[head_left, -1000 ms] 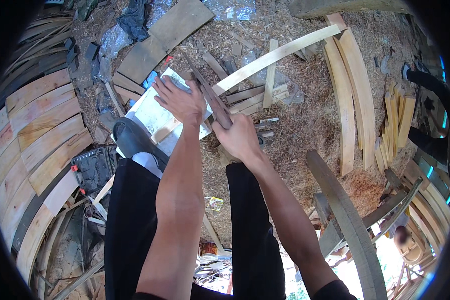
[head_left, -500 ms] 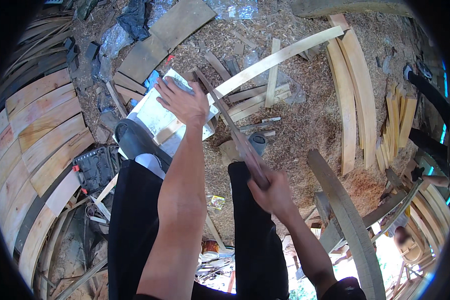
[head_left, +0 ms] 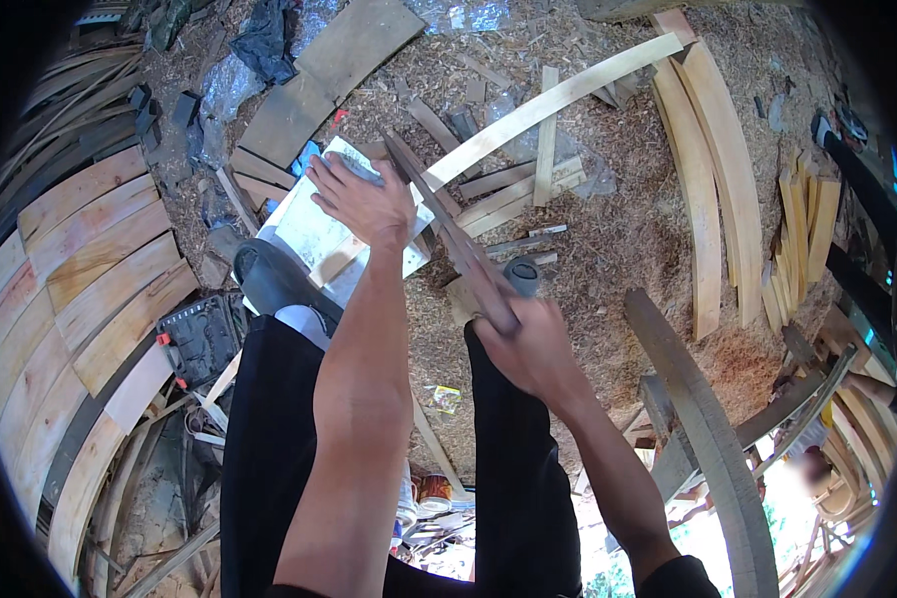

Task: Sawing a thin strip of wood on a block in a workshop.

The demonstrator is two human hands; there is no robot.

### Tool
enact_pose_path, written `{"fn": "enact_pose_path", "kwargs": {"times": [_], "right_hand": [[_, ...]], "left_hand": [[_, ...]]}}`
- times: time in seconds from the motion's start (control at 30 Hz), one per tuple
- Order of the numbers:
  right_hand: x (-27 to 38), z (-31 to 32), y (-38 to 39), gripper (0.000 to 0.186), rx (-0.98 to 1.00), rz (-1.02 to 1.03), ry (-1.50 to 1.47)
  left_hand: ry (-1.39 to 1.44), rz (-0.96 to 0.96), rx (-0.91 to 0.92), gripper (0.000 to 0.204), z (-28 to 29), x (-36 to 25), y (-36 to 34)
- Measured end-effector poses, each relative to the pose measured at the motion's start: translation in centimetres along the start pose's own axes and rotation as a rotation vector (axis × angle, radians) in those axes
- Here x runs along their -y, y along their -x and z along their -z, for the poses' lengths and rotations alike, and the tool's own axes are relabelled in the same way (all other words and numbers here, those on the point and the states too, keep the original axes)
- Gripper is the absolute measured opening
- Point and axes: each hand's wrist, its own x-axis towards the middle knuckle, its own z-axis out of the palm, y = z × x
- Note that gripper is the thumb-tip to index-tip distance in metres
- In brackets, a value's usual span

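Two hands at work over a sawdust floor [head_left: 628,229]. Left hand [head_left: 364,199]: fingers spread flat, pressing a pale board [head_left: 314,234] that lies by the person's shoe [head_left: 274,279]; nothing gripped. Right hand [head_left: 528,344]: fingers closed around the near end of a long dark blade [head_left: 448,229], which slants up and left, its far end just beside the left hand. Around them: loose slats [head_left: 548,140], curved staves [head_left: 713,169], a tool case [head_left: 204,339]. Risk, as judged: the blade's edge sits close to the left fingers; a slip or a shifting board could bring it onto them.
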Motion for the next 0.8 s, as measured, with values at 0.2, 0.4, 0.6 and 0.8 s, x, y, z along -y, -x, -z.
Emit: {"fn": "enact_pose_path", "kwargs": {"times": [0.2, 0.4, 0.6, 0.8], "right_hand": [[-1.1, 2.1, 5.3, 0.021, 0.082, -0.137, 0.033], [-0.7, -1.4, -0.4, 0.025, -0.059, -0.015, 0.031], [1.0, -2.0, -3.7, 0.031, -0.048, -0.086, -0.015], [-0.6, -1.4, -3.5, 0.026, -0.011, -0.078, -0.047]], "left_hand": [[-0.005, -0.012, -0.023, 0.066, 0.0, -0.4, -0.1], [0.017, -0.021, -0.023, 0.066, 0.1, -0.5, 0.0], [0.007, -0.008, 0.005, 0.067, 0.2, -0.5, -0.2], [0.027, -0.015, -0.011, 0.068, -0.3, -1.0, 0.0]]}}
